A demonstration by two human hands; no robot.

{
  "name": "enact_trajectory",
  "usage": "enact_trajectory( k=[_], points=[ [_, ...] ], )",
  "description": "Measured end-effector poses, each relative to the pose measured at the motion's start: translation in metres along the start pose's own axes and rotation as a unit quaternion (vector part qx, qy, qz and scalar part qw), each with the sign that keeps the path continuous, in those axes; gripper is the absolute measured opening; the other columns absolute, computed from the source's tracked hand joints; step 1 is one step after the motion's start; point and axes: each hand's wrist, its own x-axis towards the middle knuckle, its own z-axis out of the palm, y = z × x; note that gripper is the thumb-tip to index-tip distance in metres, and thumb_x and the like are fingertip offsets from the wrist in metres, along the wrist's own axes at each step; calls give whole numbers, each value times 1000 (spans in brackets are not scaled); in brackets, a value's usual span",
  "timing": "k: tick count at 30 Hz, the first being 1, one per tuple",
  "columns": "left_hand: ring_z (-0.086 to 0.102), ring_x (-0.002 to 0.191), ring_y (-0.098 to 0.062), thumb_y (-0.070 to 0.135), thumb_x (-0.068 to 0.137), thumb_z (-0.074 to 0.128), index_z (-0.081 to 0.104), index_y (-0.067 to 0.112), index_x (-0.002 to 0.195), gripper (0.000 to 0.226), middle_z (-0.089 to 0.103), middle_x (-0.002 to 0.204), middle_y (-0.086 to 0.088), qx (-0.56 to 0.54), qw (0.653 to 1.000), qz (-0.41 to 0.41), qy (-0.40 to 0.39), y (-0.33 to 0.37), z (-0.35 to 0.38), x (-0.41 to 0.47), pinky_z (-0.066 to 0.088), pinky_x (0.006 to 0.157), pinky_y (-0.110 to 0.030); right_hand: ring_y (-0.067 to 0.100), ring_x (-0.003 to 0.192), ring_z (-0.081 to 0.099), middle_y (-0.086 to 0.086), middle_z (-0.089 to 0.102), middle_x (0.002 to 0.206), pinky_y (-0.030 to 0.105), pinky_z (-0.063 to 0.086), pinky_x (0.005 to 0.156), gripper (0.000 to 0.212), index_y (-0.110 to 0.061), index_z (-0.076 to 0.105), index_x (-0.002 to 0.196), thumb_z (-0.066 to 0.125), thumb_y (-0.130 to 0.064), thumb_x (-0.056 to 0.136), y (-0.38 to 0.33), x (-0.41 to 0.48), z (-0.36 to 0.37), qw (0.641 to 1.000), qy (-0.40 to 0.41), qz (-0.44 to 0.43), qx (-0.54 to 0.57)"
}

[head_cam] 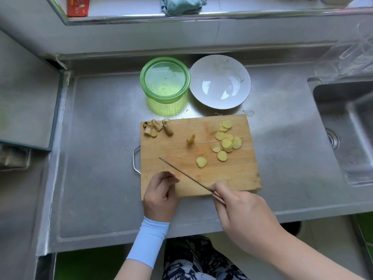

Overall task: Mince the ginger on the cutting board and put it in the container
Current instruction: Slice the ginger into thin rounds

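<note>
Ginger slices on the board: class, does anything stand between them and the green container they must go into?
Nothing visible does. The ginger slices lie on the cutting board's right; the green container stands beyond its far edge, only bare board and counter between. The white plate sits beside it, off that path.

The cutting board [201, 178] lies on the counter [101, 158], near its front edge. Behind it stands the container [163, 97], with a plate [238, 69] just beside it on the right. On the board, ginger slices [226, 142] are heaped at the right, ginger ends [167, 126] sit in the far left corner, and one ginger chunk [190, 139] lies between them. The knife [187, 176] slants across the near left part, between the left hand [161, 195] and the right hand [240, 211]. A sink [343, 118] lies well to the right.
</note>
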Motion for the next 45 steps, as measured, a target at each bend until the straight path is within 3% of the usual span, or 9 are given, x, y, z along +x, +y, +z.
enact_trajectory(
  k=[3,6,11,14,20,25,29,34,45],
  points=[
    [60,83,-12,-13,82,57,72,1,77,21,64,88,-8,-14,997,-57,42,9,-2,3,48,76,-15,15,48,43,-15,43,55,26,28,43,14,-35,51,107,54,-26,96,0,4,-4,999,53,11,9],
    [58,80,-15,-8,82,60,71,3,84,16,61,92,-5,-29,996,-86,26,21,-2,20,45,72,-11,17,49,43,-11,51,56,32,33,44,14,-33,56,109,54,-28,96,4,17,-9,995,94,38,0],
    [61,92,-22,-3,84,64,69,9,109,29,61,107,-2,5,996,-45,-79,18,15,71,51,84,-30,29,67,50,-5,56,68,39,45,62,15,-31,51,111,41,-35,102,17,40,-19,993,79,82,18],
    [63,101,-21,1,79,70,67,16,120,43,63,119,3,72,983,-10,-166,15,29,98,56,74,-32,31,70,50,-2,58,71,39,45,62,11,-29,50,105,42,-35,101,19,53,-22,990,82,106,41],
    [63,84,-25,11,78,77,68,19,98,23,65,99,3,96,970,9,-224,12,45,118,54,56,-33,36,80,57,3,63,79,39,46,66,12,-30,49,106,41,-37,101,25,68,-29,981,89,155,70],
    [62,83,-19,31,93,57,72,19,98,20,69,91,3,71,973,-8,-219,9,32,105,47,71,-26,34,75,54,0,58,75,37,40,62,9,-29,47,101,41,-37,101,25,63,-32,982,80,148,88],
    [60,89,-13,26,93,60,75,19,99,17,70,93,8,33,975,-74,-205,4,-1,74,43,81,-20,29,72,52,-2,58,72,38,42,61,8,-32,43,95,42,-37,102,18,52,-25,984,63,124,108],
    [58,84,-13,39,92,55,76,19,98,30,67,89,10,1,972,-42,-232,-5,-12,62,44,81,-21,31,76,57,1,62,77,38,43,62,11,-31,45,103,39,-41,101,8,46,-7,987,20,113,109],
    [59,91,-5,18,85,69,76,25,92,12,68,97,23,-29,971,-7,-238,-4,-26,58,48,82,-22,31,80,59,2,64,81,41,50,70,15,-31,48,112,41,-40,102,1,47,5,989,0,108,98]
  ],
)
